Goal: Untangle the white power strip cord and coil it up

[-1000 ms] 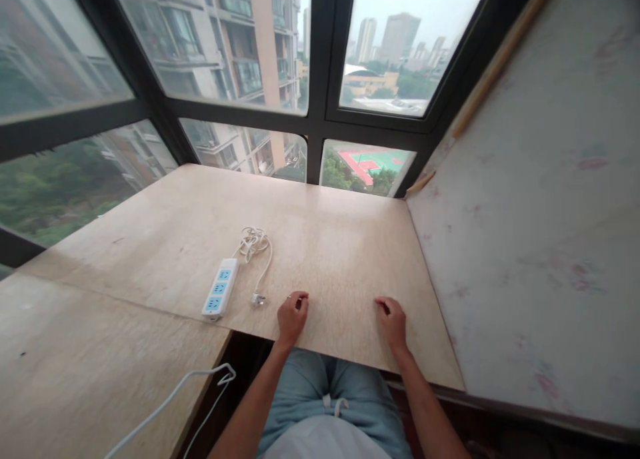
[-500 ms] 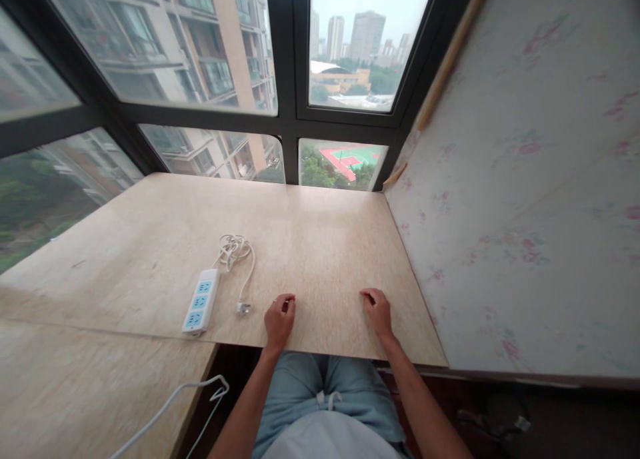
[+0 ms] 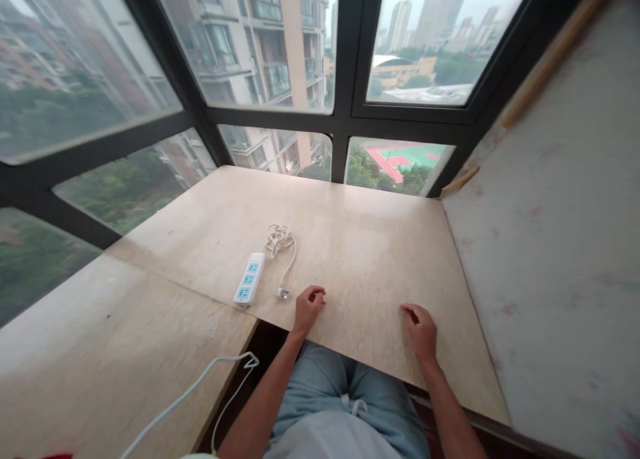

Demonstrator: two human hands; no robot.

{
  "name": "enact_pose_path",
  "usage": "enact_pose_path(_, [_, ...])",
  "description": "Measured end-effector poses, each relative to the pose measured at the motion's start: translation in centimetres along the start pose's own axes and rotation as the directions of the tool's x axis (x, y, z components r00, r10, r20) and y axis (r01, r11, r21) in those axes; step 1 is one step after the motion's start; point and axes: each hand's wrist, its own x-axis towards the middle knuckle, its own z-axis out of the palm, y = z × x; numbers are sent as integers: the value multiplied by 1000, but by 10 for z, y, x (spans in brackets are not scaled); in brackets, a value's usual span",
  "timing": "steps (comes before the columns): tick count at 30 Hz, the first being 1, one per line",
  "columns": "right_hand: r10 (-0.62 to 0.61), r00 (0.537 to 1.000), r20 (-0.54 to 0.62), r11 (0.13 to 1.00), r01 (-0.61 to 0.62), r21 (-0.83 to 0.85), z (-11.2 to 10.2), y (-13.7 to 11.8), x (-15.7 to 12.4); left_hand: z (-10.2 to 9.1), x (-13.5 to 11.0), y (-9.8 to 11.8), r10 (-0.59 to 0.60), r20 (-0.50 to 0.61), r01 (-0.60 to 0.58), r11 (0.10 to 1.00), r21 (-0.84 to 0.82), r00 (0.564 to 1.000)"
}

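Note:
My left hand [image 3: 307, 308] rests on the near edge of a pale wooden desk [image 3: 370, 246], fingers curled loosely into a fist with nothing visible in them. My right hand [image 3: 421, 331] lies on the desk further right, fingers curled under the same way. A white power strip [image 3: 249, 280] with blue sockets lies to the left of my left hand. Its coiled cord [image 3: 279, 239] and plug [image 3: 282, 292] sit close by, the plug a short way from my left knuckles.
A second wooden surface [image 3: 100, 352] joins the desk on the left. A thin white cable [image 3: 200, 389] loops over its near edge. Dark-framed windows [image 3: 345, 122] stand behind the desk, and a floral-papered wall [image 3: 560, 246] bounds it on the right.
The view has swung left and tilted, so both hands and the power strip sit further right in the picture. Both hands stay curled on the desk edge.

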Motion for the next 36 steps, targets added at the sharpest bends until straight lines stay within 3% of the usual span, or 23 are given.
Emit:
enact_pose_path(4, [8, 1000, 8, 1000, -8, -15, -1, 6, 0, -24, 24, 11, -47, -222, 24, 994, -104, 974])
enact_pose_path(7, [15, 1000, 26, 1000, -15, -19, -2, 7, 0, -51, 51, 19, 3, -414, 7, 1000, 23, 910])
enact_pose_path(12, [44, 998, 43, 999, -43, -12, -4, 6, 0, -107, 104, 29, 52, -545, 86, 971, 225, 837])
enact_pose_path(14, [49, 998, 47, 999, -49, -1, -4, 5, 0, -128, 124, 30, 78, -523, 117, 937, 329, 849])
enact_pose_path(17, [60, 997, 43, 998, -61, 9, -4, 5, 0, -151, 148, 29, 71, -387, 144, 855, 498, 919])
enact_pose_path(19, [65, 997, 48, 998, -65, 9, -3, 6, 0, -159, 159, 25, 18, -282, 159, 791, 591, 959])
enact_pose_path(22, [71, 995, 64, 997, -72, 6, -3, 7, 0, -165, 169, 17, -62, -172, 165, 705, 689, 983])
enact_pose_path(28, [66, 996, 62, 998, -67, 20, -3, 9, 0, -156, 168, 11, -94, -105, 141, 620, 772, 990])
enact_pose_path(32, [57, 997, 57, 998, -59, 35, -2, 9, 0, -139, 156, 17, -24, -26, 36, 660, 750, 999])
enact_pose_path(36, [56, 998, 37, 996, -58, 61, -1, 8, 0, -119, 141, 38, 96, 44, -101, 735, 670, 994])
